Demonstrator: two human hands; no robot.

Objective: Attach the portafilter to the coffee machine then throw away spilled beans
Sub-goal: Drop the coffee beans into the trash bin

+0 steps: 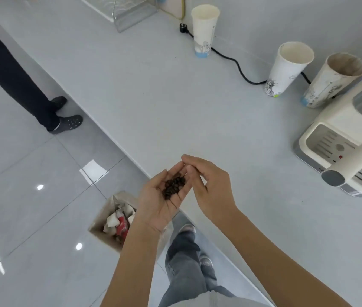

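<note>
My left hand [157, 202] is cupped palm up at the counter's front edge, holding a small heap of dark coffee beans [174, 186]. My right hand [208, 187] curls beside it, its fingertips touching the left hand's fingertips above the beans; whether it pinches a bean I cannot tell. The cream coffee machine [339, 138] stands on the counter at the right, and the portafilter handle [352, 167] with its grey end sticks out over the drip tray. On the floor below my left wrist stands a paper-lined bin [111, 220] with crumpled rubbish in it.
Three tall paper cups [204, 29] [286, 67] [330, 80] stand along the back of the grey counter [153, 96], with a black power cable [235, 63] running behind them. A wire rack [131, 12] sits at the far back. Another person's legs [20, 80] stand left of the counter.
</note>
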